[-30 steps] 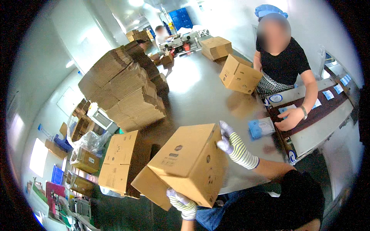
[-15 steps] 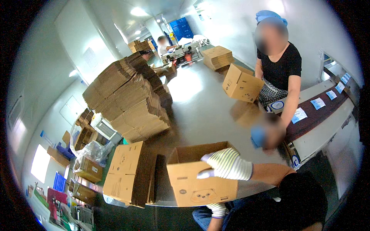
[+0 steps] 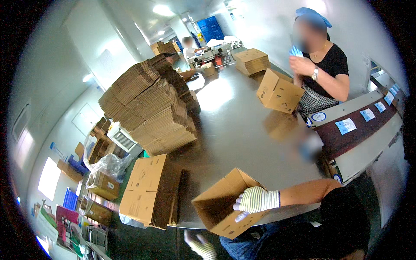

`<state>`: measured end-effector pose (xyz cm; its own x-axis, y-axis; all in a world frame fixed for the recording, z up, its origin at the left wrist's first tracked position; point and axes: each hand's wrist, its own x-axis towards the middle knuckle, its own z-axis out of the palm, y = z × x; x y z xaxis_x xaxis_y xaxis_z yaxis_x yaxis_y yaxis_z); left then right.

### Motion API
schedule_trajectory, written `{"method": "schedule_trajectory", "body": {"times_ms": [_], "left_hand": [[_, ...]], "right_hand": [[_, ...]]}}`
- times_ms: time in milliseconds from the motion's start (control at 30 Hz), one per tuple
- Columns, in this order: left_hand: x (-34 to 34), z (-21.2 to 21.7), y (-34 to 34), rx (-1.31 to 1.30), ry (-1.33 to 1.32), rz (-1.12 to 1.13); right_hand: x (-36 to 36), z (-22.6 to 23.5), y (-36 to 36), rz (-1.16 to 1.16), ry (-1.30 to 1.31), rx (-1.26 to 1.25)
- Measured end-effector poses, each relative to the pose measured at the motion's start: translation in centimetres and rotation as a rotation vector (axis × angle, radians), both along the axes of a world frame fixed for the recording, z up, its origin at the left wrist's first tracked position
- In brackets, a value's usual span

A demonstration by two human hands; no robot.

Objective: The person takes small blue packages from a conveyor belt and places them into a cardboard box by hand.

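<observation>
The grey tabletop (image 3: 229, 141) bore 1 carton (image 3: 222, 201) at its near edge; the right hand (image 3: 256, 199) reached over the carton's rim, grip unclear; the left hand (image 3: 201, 248) spread wide beyond that edge.

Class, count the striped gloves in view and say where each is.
2: one is on the right hand, at the open box; the other is on the left hand, near the picture's lower edge. More could be hidden.

Pale walls (image 3: 264, 34) under bright ceiling lights (image 3: 162, 10)
</observation>
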<state>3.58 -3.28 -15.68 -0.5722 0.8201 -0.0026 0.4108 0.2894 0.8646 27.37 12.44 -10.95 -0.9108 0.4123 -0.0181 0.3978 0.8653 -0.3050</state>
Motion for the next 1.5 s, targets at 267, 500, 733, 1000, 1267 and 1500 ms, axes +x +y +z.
{"method": "schedule_trajectory", "body": {"times_ms": [267,500,733,1000,1267,1500], "left_hand": [[0.4,0.9,6.6,0.220,0.532,-0.893],[6.4,2.0,10.0,0.484,0.593,-0.773],[8.8,1.6,14.1,0.559,0.640,-0.650],[9.1,3.5,15.6,0.570,0.667,-0.613],[9.1,4.2,17.1,0.630,0.699,-0.598],[8.2,3.8,17.9,0.622,0.736,-0.593]], "right_hand": [[3.2,-1.2,3.0,-0.110,0.220,0.028],[6.3,-3.2,3.7,-0.713,0.559,0.107],[7.7,-2.3,8.2,-0.693,0.757,-0.159],[6.8,-2.8,11.6,-0.738,0.894,-0.182],[6.9,-1.6,12.9,-0.764,0.851,-0.055],[6.0,-2.7,14.2,-0.736,0.975,-0.136]]}}
